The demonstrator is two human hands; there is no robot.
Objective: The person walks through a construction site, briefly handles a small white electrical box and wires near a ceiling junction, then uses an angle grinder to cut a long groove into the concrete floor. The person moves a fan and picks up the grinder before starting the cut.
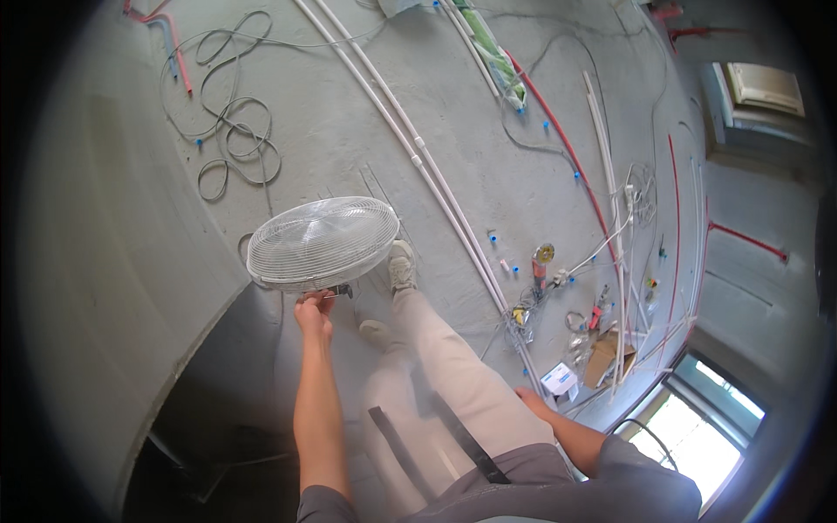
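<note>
A round electric fan [323,240] with a pale wire cage is in front of me on the left, its face tilted upward. My left hand [316,311] is closed at the cage's near edge, beside a small dark part [342,290] of the fan; exactly which part the fingers grip is hard to see. My right hand [530,402] hangs low beside my right thigh, partly hidden by the trouser leg. Its fingers do not show clearly, and the nearest thing to it is a small white and blue box [559,380] on the floor.
Long white pipes [418,157] run across the concrete floor, with a red pipe [558,131] farther right. Loose grey cable [240,131] coils at the far left. An angle grinder [540,266], a cardboard box [604,359] and scattered fittings lie to the right. A wall [122,288] rises at left.
</note>
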